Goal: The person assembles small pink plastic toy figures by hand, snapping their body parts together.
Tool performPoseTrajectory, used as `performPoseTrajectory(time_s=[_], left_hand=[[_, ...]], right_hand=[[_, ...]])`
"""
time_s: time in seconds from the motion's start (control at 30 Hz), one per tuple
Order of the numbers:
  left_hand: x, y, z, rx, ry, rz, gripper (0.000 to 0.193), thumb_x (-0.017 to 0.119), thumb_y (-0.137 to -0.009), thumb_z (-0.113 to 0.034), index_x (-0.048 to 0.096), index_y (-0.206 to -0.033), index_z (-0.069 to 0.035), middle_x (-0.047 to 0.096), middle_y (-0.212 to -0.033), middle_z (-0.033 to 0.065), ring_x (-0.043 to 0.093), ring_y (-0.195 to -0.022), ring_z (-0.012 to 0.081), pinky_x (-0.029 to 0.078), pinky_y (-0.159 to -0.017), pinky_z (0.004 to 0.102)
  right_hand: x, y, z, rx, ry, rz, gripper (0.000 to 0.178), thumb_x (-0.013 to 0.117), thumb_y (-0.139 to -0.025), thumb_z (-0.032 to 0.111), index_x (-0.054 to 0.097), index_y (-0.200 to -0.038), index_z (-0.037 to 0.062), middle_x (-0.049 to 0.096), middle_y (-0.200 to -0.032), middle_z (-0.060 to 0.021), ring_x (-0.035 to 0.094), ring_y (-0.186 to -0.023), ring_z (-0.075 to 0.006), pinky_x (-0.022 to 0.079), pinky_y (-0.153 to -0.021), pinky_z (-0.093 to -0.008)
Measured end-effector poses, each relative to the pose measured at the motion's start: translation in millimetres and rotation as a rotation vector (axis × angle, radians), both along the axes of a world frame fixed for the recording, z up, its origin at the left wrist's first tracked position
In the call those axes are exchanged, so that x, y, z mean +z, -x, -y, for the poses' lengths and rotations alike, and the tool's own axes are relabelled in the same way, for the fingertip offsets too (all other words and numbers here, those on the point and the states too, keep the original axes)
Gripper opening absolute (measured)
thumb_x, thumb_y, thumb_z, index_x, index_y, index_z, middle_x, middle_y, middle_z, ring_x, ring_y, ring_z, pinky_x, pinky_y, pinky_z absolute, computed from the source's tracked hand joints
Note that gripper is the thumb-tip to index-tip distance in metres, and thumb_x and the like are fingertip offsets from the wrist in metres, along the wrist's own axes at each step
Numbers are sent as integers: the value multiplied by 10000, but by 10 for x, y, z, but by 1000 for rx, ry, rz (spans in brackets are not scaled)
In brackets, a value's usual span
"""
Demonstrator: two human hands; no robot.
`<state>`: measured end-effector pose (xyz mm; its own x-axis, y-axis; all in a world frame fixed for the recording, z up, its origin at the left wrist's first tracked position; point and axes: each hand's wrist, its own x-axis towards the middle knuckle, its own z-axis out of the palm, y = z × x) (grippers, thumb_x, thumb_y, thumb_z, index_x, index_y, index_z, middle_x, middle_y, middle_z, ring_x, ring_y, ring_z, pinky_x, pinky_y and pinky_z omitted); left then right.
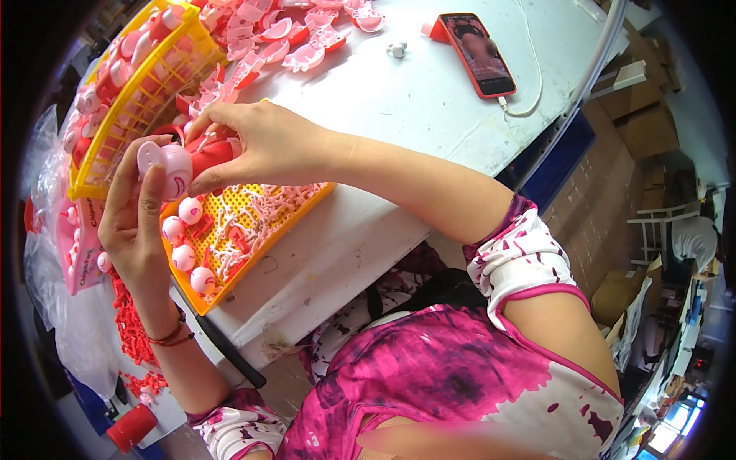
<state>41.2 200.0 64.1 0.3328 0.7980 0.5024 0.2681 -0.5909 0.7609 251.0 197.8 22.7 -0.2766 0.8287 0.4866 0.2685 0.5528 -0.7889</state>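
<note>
Close to the yellow basket, both hands are on one small plastic toy figure, pink at one end and red at the other. My left hand is closed around the pink part, with thumb and fingers upright along it. The red part sits between the thumb and fingers of my right hand, which comes in from the right. Just below them lies a shallow yellow tray. White balls with pink markings line its left side, and thin pink and red plastic pieces fill much of the rest.
A yellow basket heaped with pink and red parts stands at the left. Pink shell pieces spread along the far table. A phone with a white cable lies at the far right, near a small grey-white piece. Red pieces are piled lower left.
</note>
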Motion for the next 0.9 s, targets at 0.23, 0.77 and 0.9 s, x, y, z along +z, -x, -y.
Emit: performPoseTrajectory(time_s=[0.23,0.77,0.9], left_hand=[[49,50,-78,-73,-1,231,336,514,-1000,-142,552,-1270,55,619,-1193,169,611,-1100,226,505,-930,321],[-134,-45,-146,-38,61,456,330,528,-998,-167,548,-1250,45,592,-1233,171,587,-1155,249,522,-957,341],[-79,39,-213,-124,139,326,303,550,-987,-144,561,-1240,21,603,-1223,143,594,-1134,216,514,-953,321]], right_hand=[[17,39,-42,244,253,-342,624,786,-803,366,524,-1241,6,662,-1053,-120,638,-995,-167,518,-850,-296],[11,67,-20,178,156,-400,551,682,-889,344,468,-1279,19,609,-1134,-172,607,-1052,-238,484,-895,-340],[-12,52,-28,18,-39,-170,525,667,-887,309,468,-1270,10,552,-1167,-225,555,-1109,-326,429,-974,-389]])
